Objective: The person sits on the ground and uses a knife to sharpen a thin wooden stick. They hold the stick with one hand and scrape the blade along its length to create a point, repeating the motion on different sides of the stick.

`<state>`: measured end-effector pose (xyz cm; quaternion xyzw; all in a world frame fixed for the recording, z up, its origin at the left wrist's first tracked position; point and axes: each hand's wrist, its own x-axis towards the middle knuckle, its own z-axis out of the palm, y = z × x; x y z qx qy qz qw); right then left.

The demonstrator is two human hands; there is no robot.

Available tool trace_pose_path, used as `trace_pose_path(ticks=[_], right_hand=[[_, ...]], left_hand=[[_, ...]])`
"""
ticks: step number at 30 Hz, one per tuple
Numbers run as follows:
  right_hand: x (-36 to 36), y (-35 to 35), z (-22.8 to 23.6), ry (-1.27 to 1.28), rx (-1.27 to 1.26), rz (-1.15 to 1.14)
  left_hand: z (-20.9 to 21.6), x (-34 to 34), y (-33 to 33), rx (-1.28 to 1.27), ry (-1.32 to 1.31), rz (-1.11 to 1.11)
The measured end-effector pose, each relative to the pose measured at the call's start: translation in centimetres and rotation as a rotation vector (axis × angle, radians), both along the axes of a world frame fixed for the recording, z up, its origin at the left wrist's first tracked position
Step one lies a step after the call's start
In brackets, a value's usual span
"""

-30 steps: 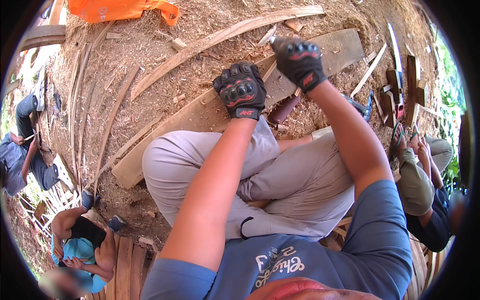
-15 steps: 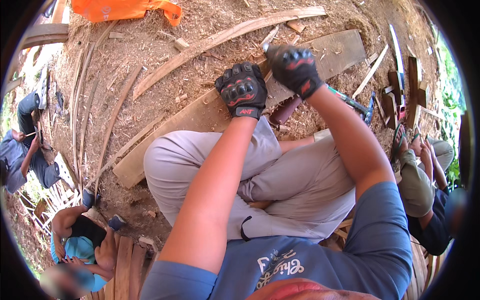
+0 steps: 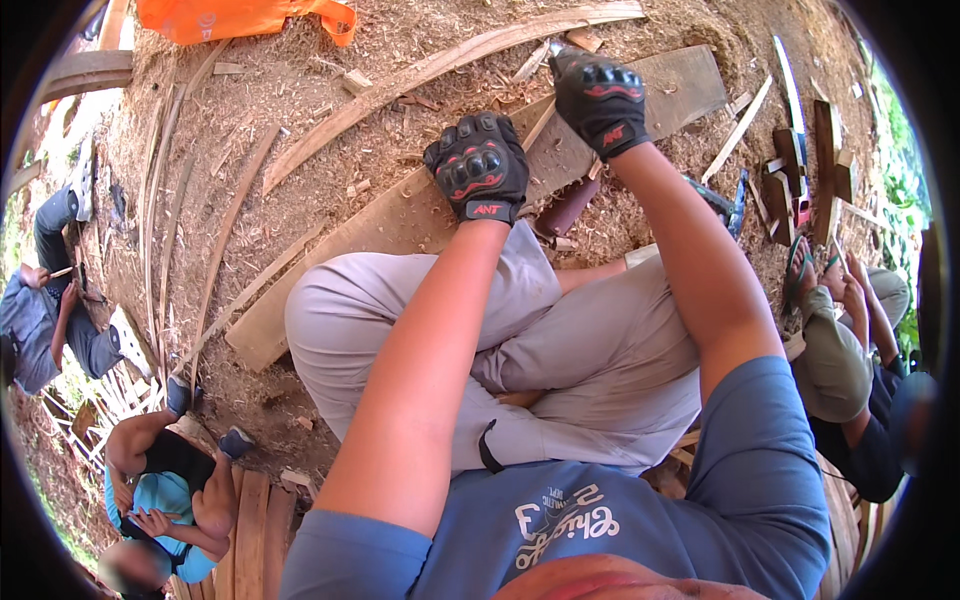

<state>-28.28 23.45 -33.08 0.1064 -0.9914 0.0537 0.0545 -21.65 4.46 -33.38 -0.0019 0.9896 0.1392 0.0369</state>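
Note:
Both my hands wear black gloves with red trim and hard knuckle guards. My left hand (image 3: 478,168) lies closed over a long flat wooden plank (image 3: 345,262) that slants across the ground before my crossed legs. A thin strip of wood (image 3: 537,127) sticks out beside its fingers, toward the right hand; the grip on it is partly hidden. My right hand (image 3: 602,98) is closed above the plank's right part. A small pale bit shows at its fingertips, but what it holds is hidden. Near my shin, below the plank, lies a red-brown cylinder (image 3: 568,208).
A curved wooden slat (image 3: 400,85) lies beyond the plank, on ground strewn with shavings. At right are a handsaw (image 3: 790,95), wood blocks (image 3: 827,165) and a blue-edged tool (image 3: 730,205). An orange bag (image 3: 235,18) is at far left. Other people sit at both sides.
My right hand has moved slightly to the right and away from me, over the plank. My left hand stays almost in place. More of the thin strip shows between them.

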Motion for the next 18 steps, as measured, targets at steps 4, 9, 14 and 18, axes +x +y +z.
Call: trace_pose_path(ticks=[4,9,14,18], right_hand=[[4.8,-5.8,0.9,-0.112,-0.07,0.217],[-0.5,0.1,0.3,-0.065,-0.001,-0.072],[4.3,-5.6,2.6,-0.072,-0.13,0.239],[-0.6,1.1,0.5,0.033,-0.044,-0.055]], left_hand=[[0.1,0.6,-1.4,-0.043,0.028,-0.016],[0.8,0.0,0.2,-0.037,-0.05,0.011],[0.4,0.0,-1.1,-0.05,0.003,0.015],[0.0,0.0,0.7,0.002,0.04,-0.004]])
